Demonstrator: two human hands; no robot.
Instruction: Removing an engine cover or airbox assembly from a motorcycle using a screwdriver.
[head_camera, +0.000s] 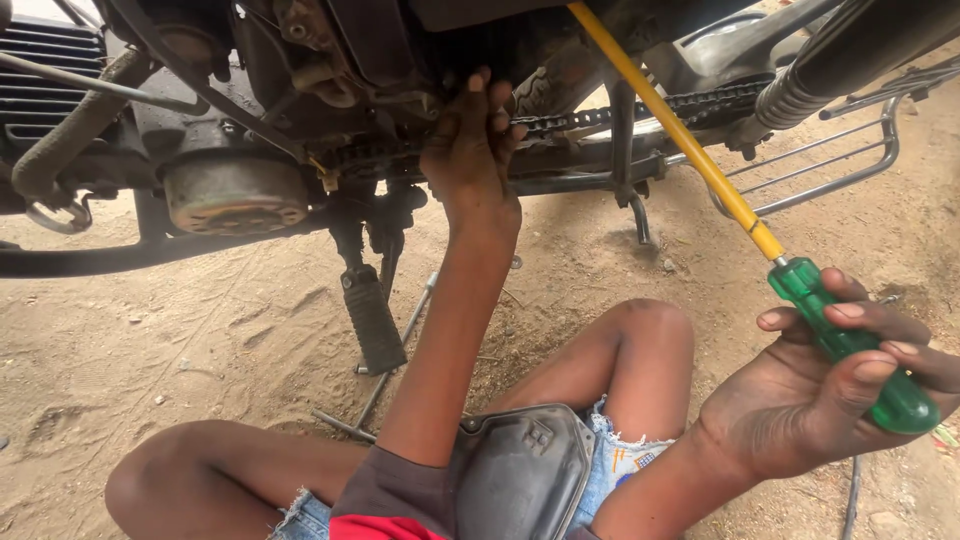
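Levering at the drive chain (560, 122), which ran toward 2 o'clock under the motorcycle, the left hand (478, 150) pressed it with closed fingers while the right hand (820, 385) gripped the screwdriver (700, 165); next, judged, a steady pry.

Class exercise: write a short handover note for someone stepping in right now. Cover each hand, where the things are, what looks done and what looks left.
Left hand: up on the drive chain under the motorcycle, fingers on it.
Right hand: gripping the green handle of a long yellow-shafted screwdriver, whose tip is hidden up in the bike's frame.
A black side cover lies in the lap.
Done: cover looks removed.
Left: chain work looks unfinished; hands and tool are on the bike.
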